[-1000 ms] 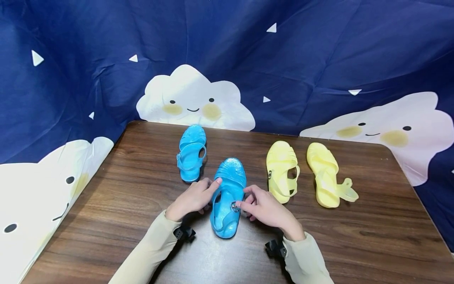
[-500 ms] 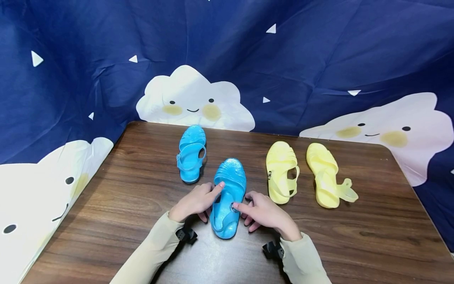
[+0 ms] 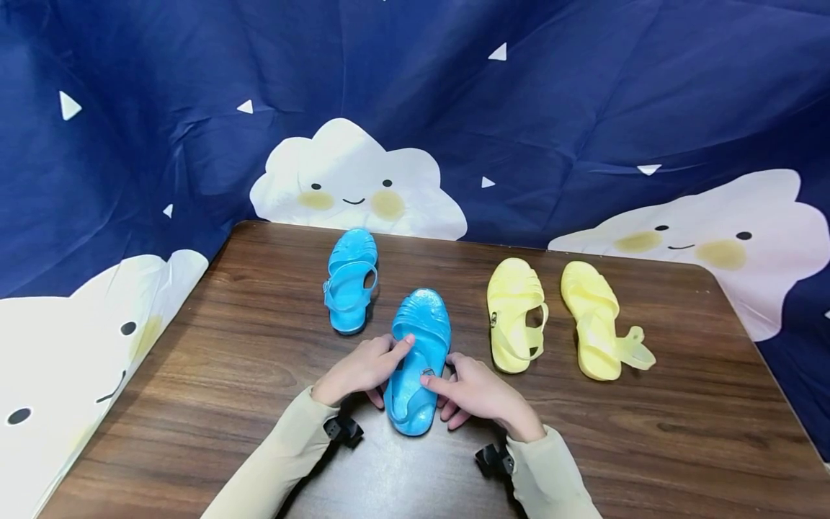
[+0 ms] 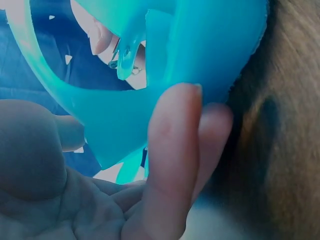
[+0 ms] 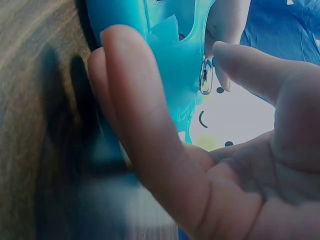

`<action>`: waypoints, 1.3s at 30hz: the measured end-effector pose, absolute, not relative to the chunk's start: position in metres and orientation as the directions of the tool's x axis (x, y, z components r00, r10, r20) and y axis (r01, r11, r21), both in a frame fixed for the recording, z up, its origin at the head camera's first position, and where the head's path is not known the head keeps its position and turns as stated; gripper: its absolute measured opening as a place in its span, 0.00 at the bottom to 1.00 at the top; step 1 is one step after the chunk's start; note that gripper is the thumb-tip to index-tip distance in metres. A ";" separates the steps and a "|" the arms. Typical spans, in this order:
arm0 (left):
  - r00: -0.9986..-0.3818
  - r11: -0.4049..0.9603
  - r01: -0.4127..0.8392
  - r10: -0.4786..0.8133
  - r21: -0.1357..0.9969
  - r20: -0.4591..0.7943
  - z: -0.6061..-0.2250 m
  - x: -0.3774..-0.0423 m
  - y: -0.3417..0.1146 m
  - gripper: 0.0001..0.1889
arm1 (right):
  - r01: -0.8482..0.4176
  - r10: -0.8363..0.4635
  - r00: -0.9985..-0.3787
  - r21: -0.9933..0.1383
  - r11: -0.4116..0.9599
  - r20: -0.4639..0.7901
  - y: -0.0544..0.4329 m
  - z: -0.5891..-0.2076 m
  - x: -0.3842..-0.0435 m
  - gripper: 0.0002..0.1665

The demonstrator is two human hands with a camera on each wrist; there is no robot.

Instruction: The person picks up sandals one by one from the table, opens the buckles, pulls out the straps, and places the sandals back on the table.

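Observation:
A glittery blue jelly sandal lies on the table between the hands, toe pointing away. The left hand holds its left side, thumb over the upper and fingers low along the outside. In the left wrist view, fingertips press against the blue side wall. The right hand grips the opposite side, its thumb at the metal buckle on the ankle strap. Other right fingers lie against the sandal's side near the sole. From the head view the thumb partly covers the buckle.
The matching blue sandal stands farther back on the left. To the right are two yellow sandals: one with its strap across, the other with its strap splayed out. A cloud-patterned blue cloth hangs behind the wooden table.
The right hand has shifted slightly toward the person, its thumb sliding left over the buckle. The left hand has edged slightly right on the sandal. The sandals have stayed in place.

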State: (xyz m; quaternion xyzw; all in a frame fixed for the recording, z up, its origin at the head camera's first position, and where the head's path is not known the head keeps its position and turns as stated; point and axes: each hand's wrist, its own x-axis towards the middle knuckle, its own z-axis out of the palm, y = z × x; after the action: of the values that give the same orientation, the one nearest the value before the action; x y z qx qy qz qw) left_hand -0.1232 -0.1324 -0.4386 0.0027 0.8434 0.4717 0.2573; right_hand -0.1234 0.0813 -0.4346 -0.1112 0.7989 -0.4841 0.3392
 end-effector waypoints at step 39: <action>-0.909 0.603 -0.198 0.183 0.773 -0.375 -0.436 -0.123 -0.127 0.30 | 0.081 -0.466 -0.813 -0.859 0.505 -0.350 0.079 -0.437 -0.125 0.46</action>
State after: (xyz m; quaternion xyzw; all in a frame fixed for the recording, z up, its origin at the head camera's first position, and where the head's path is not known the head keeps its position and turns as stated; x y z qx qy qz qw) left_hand -0.1225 -0.1272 -0.4365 -0.0043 0.8693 0.4457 0.2136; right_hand -0.1252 0.0792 -0.4366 -0.1172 0.8202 -0.4833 0.2827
